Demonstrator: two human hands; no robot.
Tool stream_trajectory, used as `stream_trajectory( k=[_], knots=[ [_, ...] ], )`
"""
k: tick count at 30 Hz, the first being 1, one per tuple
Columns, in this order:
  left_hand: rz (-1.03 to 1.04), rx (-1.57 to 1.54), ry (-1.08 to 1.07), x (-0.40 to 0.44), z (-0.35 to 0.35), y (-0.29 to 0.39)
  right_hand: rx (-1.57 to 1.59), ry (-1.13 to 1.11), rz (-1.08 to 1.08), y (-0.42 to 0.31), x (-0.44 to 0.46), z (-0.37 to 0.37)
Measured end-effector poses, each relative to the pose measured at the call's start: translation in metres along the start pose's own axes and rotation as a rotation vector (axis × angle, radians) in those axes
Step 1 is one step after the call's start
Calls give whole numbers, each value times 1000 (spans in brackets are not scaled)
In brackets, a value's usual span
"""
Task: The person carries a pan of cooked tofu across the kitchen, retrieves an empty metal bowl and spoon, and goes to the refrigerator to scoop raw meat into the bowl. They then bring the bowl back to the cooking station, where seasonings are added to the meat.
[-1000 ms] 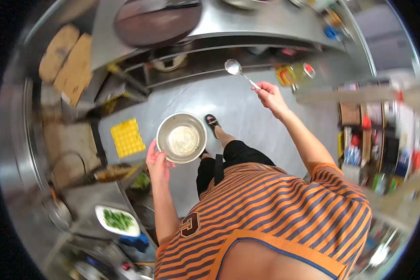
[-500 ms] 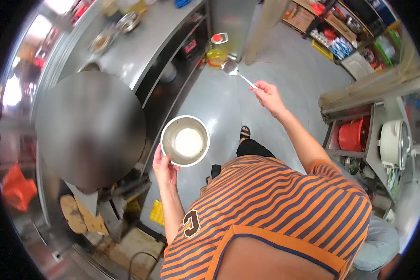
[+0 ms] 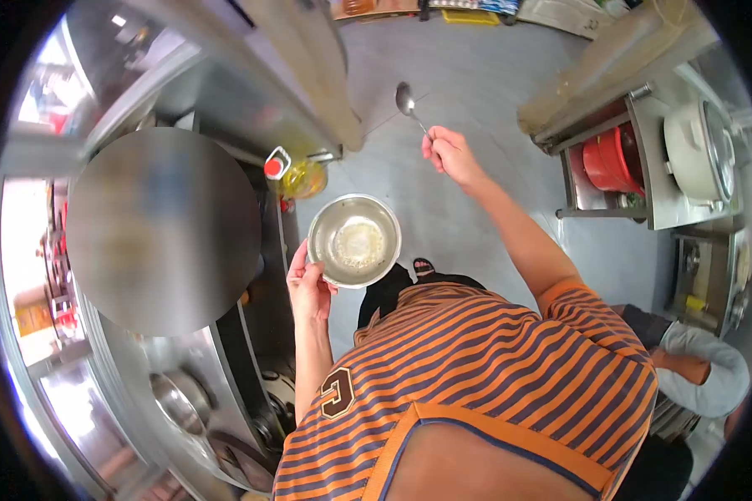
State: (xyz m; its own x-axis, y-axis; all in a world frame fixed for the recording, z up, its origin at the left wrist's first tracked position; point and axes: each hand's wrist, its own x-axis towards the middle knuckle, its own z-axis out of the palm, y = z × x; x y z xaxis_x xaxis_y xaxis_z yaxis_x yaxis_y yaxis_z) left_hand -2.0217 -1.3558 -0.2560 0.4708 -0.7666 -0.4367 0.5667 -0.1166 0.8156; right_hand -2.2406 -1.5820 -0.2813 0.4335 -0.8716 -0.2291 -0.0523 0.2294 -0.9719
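Metal bowl (image 3: 355, 241) and spoon (image 3: 405, 99), one in each hand.

The round, shiny metal bowl (image 3: 355, 241) is upright, off the floor (image 3: 451, 75), its rim in the left hand (image 3: 311, 290), a pale patch at its bottom. The metal spoon (image 3: 404, 98) slants from the right hand (image 3: 453, 157), bowl end outward.

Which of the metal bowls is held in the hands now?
The held bowl is the one gripped at its rim by the left hand; the other bowl is on the metal counter.
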Motion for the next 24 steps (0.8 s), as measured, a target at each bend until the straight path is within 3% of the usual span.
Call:
stream_trajectory(
  k=[5,8,11,13,14,16,18,24],
  knots=[
    [-53,81,-211,116,47,25,-78,283,-73,-33,66,-24],
    [-85,97,-284,182,90,48,-120,418,-249,-53,112,-44],
    [-109,144,-366,243,135,60,50,502,-82,-70,147,-69],
    [-143,222,-418,272,175,80,183,592,-304,-69,178,-93],
    [-152,282,-439,288,195,87,189,625,-314,-80,187,-102],
    [-156,285,-474,329,229,78,111,668,-120,-99,206,-129],
    [-151,272,-531,363,263,66,84,737,-79,-96,240,-164],
    [-177,183,-355,436,379,42,61,804,-113,-99,364,-274]
  ],
)
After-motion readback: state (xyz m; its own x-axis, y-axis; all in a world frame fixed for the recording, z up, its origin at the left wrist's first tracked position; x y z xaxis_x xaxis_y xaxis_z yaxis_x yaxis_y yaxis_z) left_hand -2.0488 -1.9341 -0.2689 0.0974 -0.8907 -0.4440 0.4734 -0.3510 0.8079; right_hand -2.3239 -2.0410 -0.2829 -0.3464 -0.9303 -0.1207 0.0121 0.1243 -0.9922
